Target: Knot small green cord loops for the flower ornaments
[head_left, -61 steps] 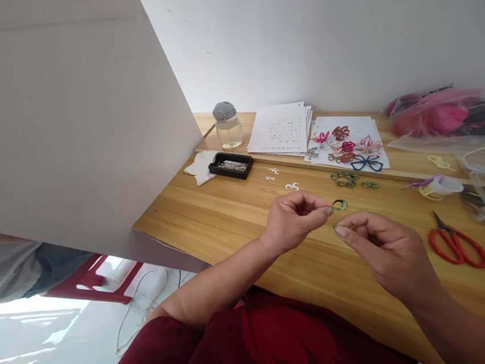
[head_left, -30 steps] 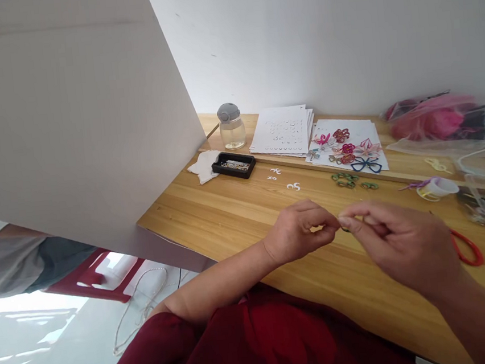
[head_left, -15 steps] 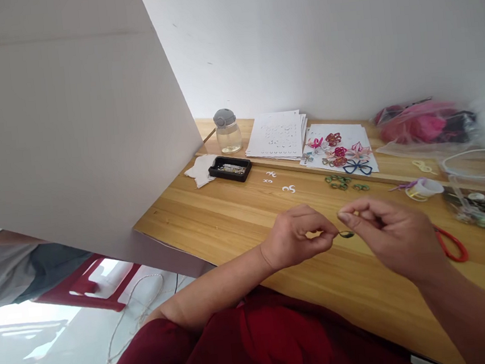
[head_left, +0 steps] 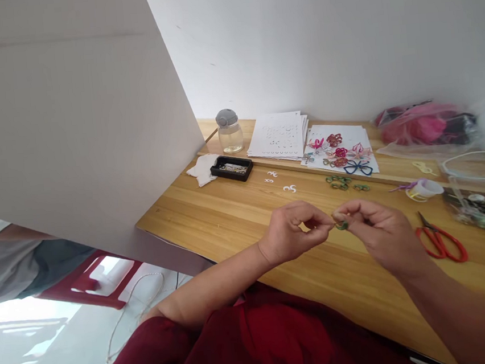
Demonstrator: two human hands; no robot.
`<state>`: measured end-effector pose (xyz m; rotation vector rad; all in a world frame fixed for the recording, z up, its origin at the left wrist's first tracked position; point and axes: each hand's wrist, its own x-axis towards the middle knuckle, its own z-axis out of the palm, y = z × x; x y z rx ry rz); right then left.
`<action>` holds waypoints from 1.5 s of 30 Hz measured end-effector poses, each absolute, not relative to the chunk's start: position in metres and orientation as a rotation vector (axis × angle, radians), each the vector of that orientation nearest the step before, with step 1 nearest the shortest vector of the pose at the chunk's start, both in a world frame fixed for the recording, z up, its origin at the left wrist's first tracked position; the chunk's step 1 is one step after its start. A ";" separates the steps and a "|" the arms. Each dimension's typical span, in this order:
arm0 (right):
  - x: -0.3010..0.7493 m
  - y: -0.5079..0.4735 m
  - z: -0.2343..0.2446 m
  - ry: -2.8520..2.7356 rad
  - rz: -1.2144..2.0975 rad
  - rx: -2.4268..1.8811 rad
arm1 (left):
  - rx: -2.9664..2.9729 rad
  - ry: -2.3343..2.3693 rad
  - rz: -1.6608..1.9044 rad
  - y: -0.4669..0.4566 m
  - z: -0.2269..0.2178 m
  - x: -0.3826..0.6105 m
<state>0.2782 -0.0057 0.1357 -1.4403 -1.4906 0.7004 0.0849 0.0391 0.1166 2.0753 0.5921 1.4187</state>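
Note:
Above the wooden table (head_left: 229, 217), my left hand (head_left: 292, 231) and my right hand (head_left: 378, 229) meet fingertip to fingertip. Both pinch a small green ring-shaped piece (head_left: 341, 225) between thumb and forefinger. The piece is mostly hidden by my fingers. Several similar green pieces (head_left: 341, 181) lie on the table beyond my hands.
Red-handled scissors (head_left: 439, 238) lie to the right. Further back are white cut-out sheets (head_left: 281, 133), coloured flower shapes on paper (head_left: 342, 152), a black tray (head_left: 233, 167), a jar (head_left: 229, 130), a white cup (head_left: 427, 188) and pink bags (head_left: 425, 124). A large white board (head_left: 69, 118) rises at the left.
Two seconds ago only my left hand held the green piece. My right hand has come in and now pinches it too.

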 end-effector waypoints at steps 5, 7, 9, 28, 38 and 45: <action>0.255 -0.034 0.123 -1.378 0.891 -1.446 | 1.977 0.785 1.416 0.044 0.107 0.088; 0.250 -0.043 0.136 -1.546 0.616 -1.467 | 2.067 0.764 1.396 0.044 0.106 0.087; 0.255 -0.040 0.152 -1.653 0.394 -1.446 | 2.173 0.650 1.323 0.043 0.108 0.085; 0.277 -0.007 0.143 -1.510 0.790 -1.408 | 2.122 0.498 1.397 0.040 0.113 0.087; 0.256 -0.035 0.155 -1.673 0.400 -1.448 | 2.355 0.597 1.271 0.048 0.106 0.081; 0.265 -0.005 0.128 -1.230 1.154 -1.378 | 2.121 0.671 1.539 0.046 0.106 0.090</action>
